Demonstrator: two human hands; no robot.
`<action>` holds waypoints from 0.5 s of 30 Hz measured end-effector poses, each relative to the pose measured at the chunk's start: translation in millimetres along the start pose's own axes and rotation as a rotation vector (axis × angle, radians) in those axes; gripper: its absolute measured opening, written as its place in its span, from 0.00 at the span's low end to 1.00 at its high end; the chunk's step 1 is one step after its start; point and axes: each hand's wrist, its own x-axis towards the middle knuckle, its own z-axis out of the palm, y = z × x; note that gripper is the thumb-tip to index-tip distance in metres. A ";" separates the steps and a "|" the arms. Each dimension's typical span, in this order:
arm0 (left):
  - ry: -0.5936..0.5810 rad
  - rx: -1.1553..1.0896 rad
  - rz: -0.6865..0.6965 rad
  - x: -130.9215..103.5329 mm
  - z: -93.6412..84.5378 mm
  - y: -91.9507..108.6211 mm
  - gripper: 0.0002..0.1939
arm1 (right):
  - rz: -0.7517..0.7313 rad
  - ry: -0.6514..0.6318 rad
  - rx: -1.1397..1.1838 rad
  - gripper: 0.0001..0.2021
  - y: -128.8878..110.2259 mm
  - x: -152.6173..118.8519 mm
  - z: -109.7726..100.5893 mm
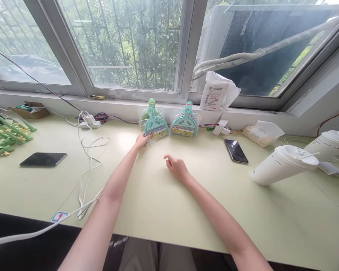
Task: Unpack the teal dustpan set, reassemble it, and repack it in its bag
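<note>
Two packs of small dustpan and brush sets in clear wrap lean upright against the wall below the window. My left hand (141,141) is closed on the lower left corner of the left dustpan pack (155,123), which shows a turquoise front and a green one behind. The fingertips are partly hidden by the wrap. Beside it, slightly apart, stands the right dustpan pack (184,122), turquoise with pink and green edges behind. My right hand (176,166) hovers over or rests on the table in front of both packs, fingers loosely bent and apart, holding nothing.
A phone (236,151), a tissue pack (263,133) and white lidded cups (282,165) are on the right. On the left lie a dark phone (43,159), white cables (86,150), a power strip (89,123) and several green plastic pieces (5,135). A white package (219,92) leans by the window.
</note>
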 end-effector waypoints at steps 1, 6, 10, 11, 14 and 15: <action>0.024 -0.098 -0.021 -12.7 2.7 0.7 0.18 | 0.015 0.017 -0.015 0.13 1.3 -0.7 -0.5; 0.045 -0.431 -0.131 -78.2 1.5 1.9 0.21 | -0.009 0.117 -0.063 0.14 -0.2 -10.0 -4.4; -0.064 -0.585 -0.072 -126.2 11.0 12.2 0.21 | -0.055 0.267 -0.139 0.16 -8.4 -22.5 -14.1; -0.093 -0.610 -0.049 -136.8 17.3 16.7 0.21 | -0.072 0.293 -0.162 0.17 -10.7 -26.4 -16.8; -0.117 -0.666 0.001 -163.6 39.5 30.0 0.21 | -0.124 0.316 -0.197 0.17 -16.1 -39.0 -22.5; -0.111 -0.680 0.012 -170.4 45.8 32.9 0.21 | -0.126 0.308 -0.198 0.16 -16.8 -43.1 -23.2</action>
